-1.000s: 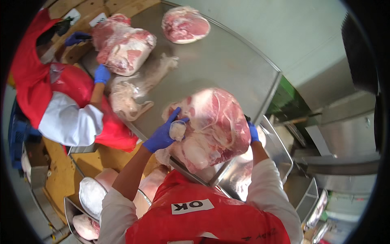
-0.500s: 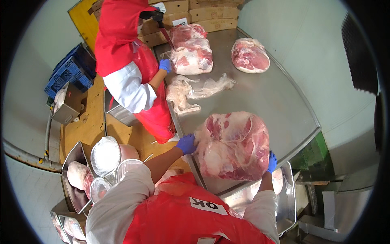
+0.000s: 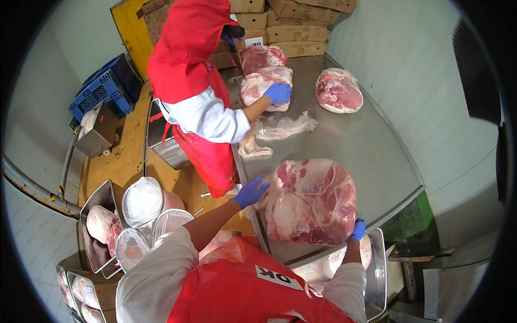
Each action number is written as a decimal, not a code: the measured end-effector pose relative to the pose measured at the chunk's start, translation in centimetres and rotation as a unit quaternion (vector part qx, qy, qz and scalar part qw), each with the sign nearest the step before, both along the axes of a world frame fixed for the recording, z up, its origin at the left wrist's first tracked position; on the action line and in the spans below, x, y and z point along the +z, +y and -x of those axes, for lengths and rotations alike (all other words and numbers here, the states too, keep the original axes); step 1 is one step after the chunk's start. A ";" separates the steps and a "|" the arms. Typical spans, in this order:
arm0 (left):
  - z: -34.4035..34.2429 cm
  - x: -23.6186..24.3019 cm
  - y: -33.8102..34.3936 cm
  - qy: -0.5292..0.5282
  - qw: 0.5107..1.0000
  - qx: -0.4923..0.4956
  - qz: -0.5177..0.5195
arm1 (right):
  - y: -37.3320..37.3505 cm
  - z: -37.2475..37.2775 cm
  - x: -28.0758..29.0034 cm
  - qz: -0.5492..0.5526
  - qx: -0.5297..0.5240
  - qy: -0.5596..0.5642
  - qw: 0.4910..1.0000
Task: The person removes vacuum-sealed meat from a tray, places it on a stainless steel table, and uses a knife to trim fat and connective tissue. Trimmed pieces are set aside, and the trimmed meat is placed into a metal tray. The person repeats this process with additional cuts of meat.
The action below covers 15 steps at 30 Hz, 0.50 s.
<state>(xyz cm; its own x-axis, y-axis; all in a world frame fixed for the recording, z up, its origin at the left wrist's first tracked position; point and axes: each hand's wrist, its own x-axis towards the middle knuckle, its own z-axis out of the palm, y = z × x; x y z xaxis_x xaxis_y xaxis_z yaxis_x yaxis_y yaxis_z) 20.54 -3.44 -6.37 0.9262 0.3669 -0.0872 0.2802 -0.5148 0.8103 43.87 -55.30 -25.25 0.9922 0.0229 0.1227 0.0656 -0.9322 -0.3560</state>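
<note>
A large cut of raw meat wrapped in clear plastic (image 3: 312, 200) lies on the steel table (image 3: 377, 145) near its front edge. My left hand (image 3: 250, 191), in a blue glove, presses against the meat's left side with fingers spread on the wrap. My right hand (image 3: 357, 229), also blue-gloved, holds the meat's lower right corner at the table edge. My red apron fills the lower part of the view.
A co-worker in red with a blue glove (image 3: 278, 92) handles wrapped meat (image 3: 262, 81) at the table's far end. Another cut (image 3: 338, 89) and empty plastic wrap (image 3: 280, 130) lie on the table. Metal trays with meat (image 3: 99, 226) stand at left, cardboard boxes (image 3: 291, 32) behind.
The big meat cut has come down from being lifted and now rests flat on the table. My hands stay on its two sides. The view has swung left.
</note>
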 end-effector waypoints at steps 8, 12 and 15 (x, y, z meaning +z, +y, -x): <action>-1.9 6.2 -4.2 -0.080 0.991 -0.047 -0.096 | -0.1 -0.3 -2.6 -0.498 -0.074 0.071 0.861; -2.0 6.7 -4.7 -0.147 0.963 -0.079 -0.213 | 3.3 1.1 -0.9 -0.611 -0.046 0.127 0.780; -3.8 8.7 -6.5 -0.181 0.947 -0.132 -0.228 | 2.0 1.5 0.8 -0.680 -0.036 0.178 0.710</action>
